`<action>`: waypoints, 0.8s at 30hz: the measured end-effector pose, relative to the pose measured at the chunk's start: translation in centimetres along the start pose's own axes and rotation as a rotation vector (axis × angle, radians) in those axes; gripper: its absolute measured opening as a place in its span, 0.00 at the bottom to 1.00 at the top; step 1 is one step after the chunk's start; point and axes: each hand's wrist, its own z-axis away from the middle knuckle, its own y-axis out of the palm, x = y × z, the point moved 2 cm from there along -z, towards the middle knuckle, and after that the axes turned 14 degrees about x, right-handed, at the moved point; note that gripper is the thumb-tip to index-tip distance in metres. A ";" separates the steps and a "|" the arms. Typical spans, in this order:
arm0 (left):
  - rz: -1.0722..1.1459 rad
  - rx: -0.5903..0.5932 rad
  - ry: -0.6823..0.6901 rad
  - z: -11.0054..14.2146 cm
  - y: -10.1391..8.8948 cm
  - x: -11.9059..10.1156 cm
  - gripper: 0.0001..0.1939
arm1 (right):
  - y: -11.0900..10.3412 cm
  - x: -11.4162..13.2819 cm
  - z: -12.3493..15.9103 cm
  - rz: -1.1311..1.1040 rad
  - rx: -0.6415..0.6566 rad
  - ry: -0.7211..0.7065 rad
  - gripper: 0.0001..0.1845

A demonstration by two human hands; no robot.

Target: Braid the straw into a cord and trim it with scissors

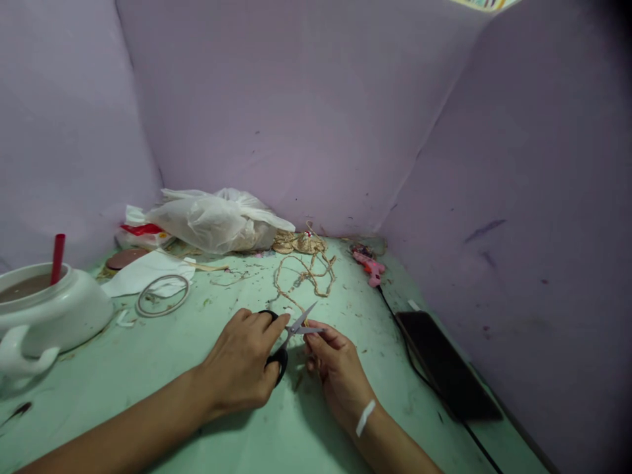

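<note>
My left hand [244, 359] is closed around the black handles of a pair of scissors [293, 331], whose blades stand spread apart and point right. Between thumb and fingers, my right hand [336, 359] pinches the end of a thin tan braided cord [291, 301]. The blades lie right at the cord, just above my right fingertips; whether they touch it I cannot tell. From there the cord runs back over the table in loose loops. A strip of white tape [365, 418] is stuck on my right wrist.
A white plastic bag [217, 220] and woven straw pieces [309, 243] lie by the back wall. On the left are a white mug [74, 309] with a red stick, white paper [143, 271] and a ring [162, 296]. A pink glue gun [370, 266] and dark phone [447, 365] lie right.
</note>
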 end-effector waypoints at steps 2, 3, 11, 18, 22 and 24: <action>0.008 0.021 -0.013 0.0 0.2 0.1 0.28 | 0.0 -0.1 0.0 0.017 0.012 -0.002 0.11; 0.009 0.029 -0.017 0.0 0.3 0.1 0.28 | 0.0 -0.2 0.0 0.030 0.020 -0.003 0.10; -0.014 0.075 -0.057 0.0 0.8 -0.2 0.27 | 0.0 -0.4 0.0 0.053 0.038 0.041 0.07; -0.028 0.120 -0.076 -0.1 1.0 0.1 0.28 | -0.6 -0.9 -0.1 0.116 0.013 0.042 0.08; -0.040 0.163 -0.081 -0.2 0.9 0.0 0.29 | -0.7 -0.8 -0.2 0.195 0.011 0.004 0.06; -0.052 0.182 -0.080 -0.2 0.9 -0.1 0.29 | -0.6 -0.8 -0.1 0.208 0.014 -0.004 0.06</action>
